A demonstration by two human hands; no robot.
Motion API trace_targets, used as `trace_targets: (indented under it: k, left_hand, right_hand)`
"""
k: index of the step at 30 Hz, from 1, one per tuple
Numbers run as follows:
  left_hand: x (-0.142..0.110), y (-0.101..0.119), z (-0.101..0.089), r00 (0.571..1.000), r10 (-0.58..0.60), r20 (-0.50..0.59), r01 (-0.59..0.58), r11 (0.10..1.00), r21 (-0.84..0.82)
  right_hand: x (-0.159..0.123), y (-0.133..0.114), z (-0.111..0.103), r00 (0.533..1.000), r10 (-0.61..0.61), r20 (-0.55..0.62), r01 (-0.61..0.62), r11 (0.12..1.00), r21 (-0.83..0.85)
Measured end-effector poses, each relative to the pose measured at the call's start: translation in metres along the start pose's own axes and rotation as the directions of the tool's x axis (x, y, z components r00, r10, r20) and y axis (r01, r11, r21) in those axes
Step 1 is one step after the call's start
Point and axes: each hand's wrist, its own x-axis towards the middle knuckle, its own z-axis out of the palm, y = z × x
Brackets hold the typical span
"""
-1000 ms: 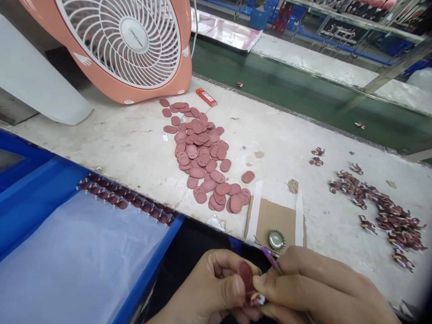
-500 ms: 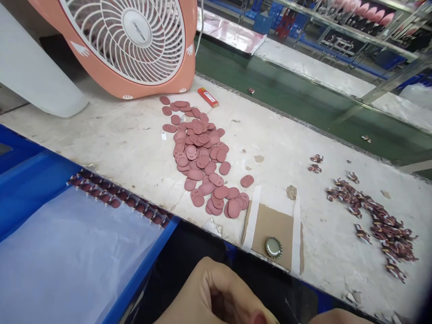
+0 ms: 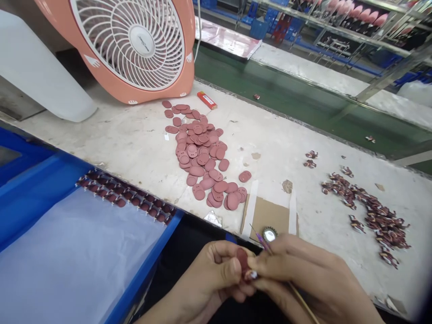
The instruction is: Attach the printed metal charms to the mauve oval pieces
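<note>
My left hand (image 3: pixel 209 281) is closed, pinching a reddish oval piece (image 3: pixel 242 259) between thumb and fingers at the bottom centre. My right hand (image 3: pixel 310 281) presses against it, fingers closed on a thin stick with a purple tip (image 3: pixel 261 239) and on a small dark-and-white piece (image 3: pixel 252 275) held against the oval. Both hands hover just in front of the table edge. A pile of the same reddish oval pieces (image 3: pixel 202 155) lies on the white table (image 3: pixel 135 144) beyond them.
A pink fan (image 3: pixel 135 42) stands at the back left beside a red lighter (image 3: pixel 207 100). A bottle cap (image 3: pixel 270 234) rests on taped cardboard (image 3: pixel 270 213). Small dark pieces (image 3: pixel 371 213) are heaped at right. Finished pieces (image 3: pixel 124 195) line a blue bin (image 3: pixel 40 189) holding a plastic sheet.
The view dipped half a second ago, with my hands nearly out of frame, and has come back. Both hands are again together on the oval piece and stick.
</note>
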Motion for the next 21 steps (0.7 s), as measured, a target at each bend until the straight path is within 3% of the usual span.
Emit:
trace_targets:
  k: [4, 16, 18, 21]
  left_hand:
    - [0.002, -0.008, -0.006, 0.994, 0.001, -0.106, -0.004, 1.000, -0.029]
    - [-0.010, -0.010, 0.000, 0.997, 0.003, -0.073, -0.005, 1.000, -0.024]
    - [-0.011, -0.006, 0.005, 0.998, 0.001, -0.056, -0.002, 1.000, -0.024]
    - [-0.013, 0.003, 0.010, 0.998, -0.004, -0.056, 0.001, 0.999, -0.050]
  right_hand:
    - [0.003, 0.010, 0.004, 0.999, 0.044, 0.023, -0.046, 0.988, 0.144]
    - [-0.003, 0.000, 0.002, 0.998, 0.058, 0.025, -0.061, 0.987, 0.152]
    - [-0.005, 0.000, -0.002, 0.999, 0.037, -0.007, -0.036, 0.993, 0.110]
    - [-0.008, 0.003, -0.009, 0.989, 0.009, -0.150, -0.007, 1.000, 0.009]
